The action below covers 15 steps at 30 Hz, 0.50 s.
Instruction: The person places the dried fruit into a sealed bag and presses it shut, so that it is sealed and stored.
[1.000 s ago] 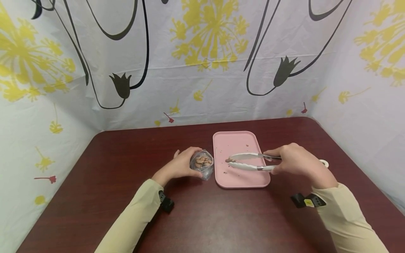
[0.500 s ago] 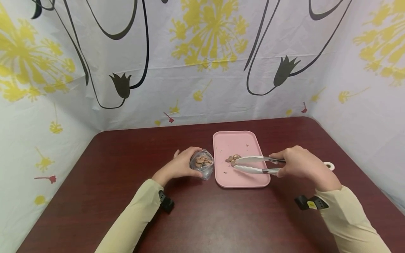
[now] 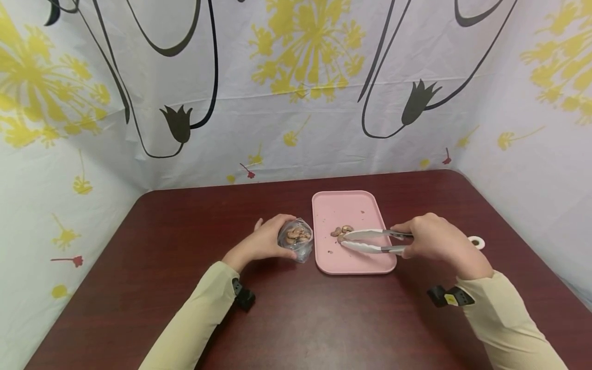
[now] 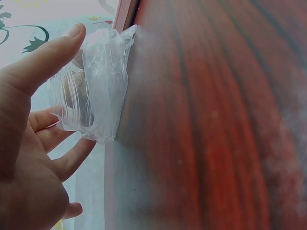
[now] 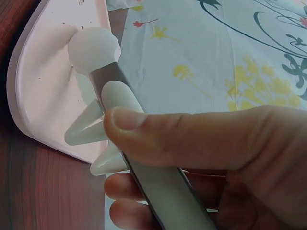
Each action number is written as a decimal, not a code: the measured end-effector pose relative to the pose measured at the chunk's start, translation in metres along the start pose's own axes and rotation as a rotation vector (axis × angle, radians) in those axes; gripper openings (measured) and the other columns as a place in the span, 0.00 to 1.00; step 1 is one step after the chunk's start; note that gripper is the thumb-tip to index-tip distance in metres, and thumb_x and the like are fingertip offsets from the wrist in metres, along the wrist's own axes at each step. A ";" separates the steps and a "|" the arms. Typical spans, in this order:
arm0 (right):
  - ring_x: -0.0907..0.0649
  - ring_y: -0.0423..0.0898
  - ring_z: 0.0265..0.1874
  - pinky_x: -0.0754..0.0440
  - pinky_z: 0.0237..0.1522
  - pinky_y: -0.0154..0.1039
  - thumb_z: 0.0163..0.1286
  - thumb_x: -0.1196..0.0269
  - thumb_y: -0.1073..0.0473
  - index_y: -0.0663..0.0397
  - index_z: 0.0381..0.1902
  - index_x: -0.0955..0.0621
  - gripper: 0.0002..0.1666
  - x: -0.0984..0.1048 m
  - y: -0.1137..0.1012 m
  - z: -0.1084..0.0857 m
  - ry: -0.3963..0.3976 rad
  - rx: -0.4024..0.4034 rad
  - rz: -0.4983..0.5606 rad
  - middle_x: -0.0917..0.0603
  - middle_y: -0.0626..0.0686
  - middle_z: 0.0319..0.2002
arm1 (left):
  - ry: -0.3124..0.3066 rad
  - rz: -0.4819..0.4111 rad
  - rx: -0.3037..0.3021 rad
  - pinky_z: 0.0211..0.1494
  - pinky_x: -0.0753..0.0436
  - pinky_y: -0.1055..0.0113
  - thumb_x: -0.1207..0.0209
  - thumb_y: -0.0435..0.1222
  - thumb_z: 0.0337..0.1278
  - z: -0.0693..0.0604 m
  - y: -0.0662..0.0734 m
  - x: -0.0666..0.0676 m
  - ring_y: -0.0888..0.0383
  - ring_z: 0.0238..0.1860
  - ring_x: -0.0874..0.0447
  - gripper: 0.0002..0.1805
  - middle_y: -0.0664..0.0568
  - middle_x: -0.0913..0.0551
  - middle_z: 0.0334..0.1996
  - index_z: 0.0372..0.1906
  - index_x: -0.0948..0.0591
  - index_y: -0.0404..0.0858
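In the head view my left hand (image 3: 263, 241) holds a clear, crinkled plastic container (image 3: 302, 253) upright beside the tray. Brown curved pieces (image 3: 296, 236) lie inside it; their kind is unclear. My left thumb and fingers are curled around its side, as the left wrist view shows at the container (image 4: 106, 84). My right hand (image 3: 432, 237) grips white-tipped metal tongs (image 3: 367, 234), thumb on the upper arm. The tongs' tips are apart, at a small group of brown pieces (image 3: 346, 229) on the pink tray (image 3: 342, 205). In the right wrist view the tongs' head (image 5: 93, 50) hides those pieces.
Dark crumbs (image 3: 330, 252) are scattered over the tray. Beneath everything is a dark red wooden table (image 3: 296, 318). A white floral cloth (image 3: 259, 92) hangs behind the table and along its sides.
The tongs first shifted right with my right hand, then slightly back left. More brown pieces now show on the tray by their tips. My left hand and the container stay put.
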State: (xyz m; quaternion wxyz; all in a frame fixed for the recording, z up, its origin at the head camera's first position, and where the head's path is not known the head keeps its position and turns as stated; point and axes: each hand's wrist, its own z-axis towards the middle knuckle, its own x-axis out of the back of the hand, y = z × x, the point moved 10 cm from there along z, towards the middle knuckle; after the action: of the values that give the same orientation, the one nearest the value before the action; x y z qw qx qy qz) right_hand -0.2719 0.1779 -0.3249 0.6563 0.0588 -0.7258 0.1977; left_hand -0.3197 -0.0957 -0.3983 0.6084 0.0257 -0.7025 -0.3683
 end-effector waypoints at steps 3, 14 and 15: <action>0.29 0.42 0.22 0.32 0.24 0.37 0.41 0.29 0.60 0.50 0.45 0.14 0.27 0.000 0.002 0.000 -0.004 -0.012 0.011 0.23 0.40 0.18 | 0.002 -0.001 -0.002 0.69 0.56 0.33 0.24 0.51 0.34 0.000 0.000 0.000 0.53 0.64 0.31 0.50 0.51 0.28 0.62 0.67 0.34 0.44; 0.28 0.42 0.23 0.32 0.25 0.37 0.42 0.29 0.59 0.50 0.47 0.14 0.28 0.000 0.005 -0.002 -0.015 -0.010 0.002 0.22 0.40 0.19 | 0.007 -0.004 -0.005 0.69 0.56 0.32 0.24 0.51 0.34 0.000 0.001 0.000 0.53 0.64 0.30 0.50 0.51 0.27 0.62 0.67 0.34 0.44; 0.28 0.42 0.23 0.32 0.25 0.37 0.42 0.29 0.59 0.50 0.47 0.14 0.28 0.000 0.005 -0.002 -0.016 -0.008 0.004 0.22 0.40 0.19 | 0.008 -0.005 -0.006 0.69 0.56 0.32 0.24 0.51 0.34 0.000 0.001 0.000 0.53 0.64 0.30 0.50 0.51 0.27 0.62 0.67 0.34 0.44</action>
State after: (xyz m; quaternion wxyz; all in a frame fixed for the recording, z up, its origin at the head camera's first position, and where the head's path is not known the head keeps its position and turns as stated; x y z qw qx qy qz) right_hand -0.2722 0.1834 -0.3260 0.6505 0.0561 -0.7318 0.1954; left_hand -0.3193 -0.0957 -0.3977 0.6106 0.0271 -0.6988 -0.3718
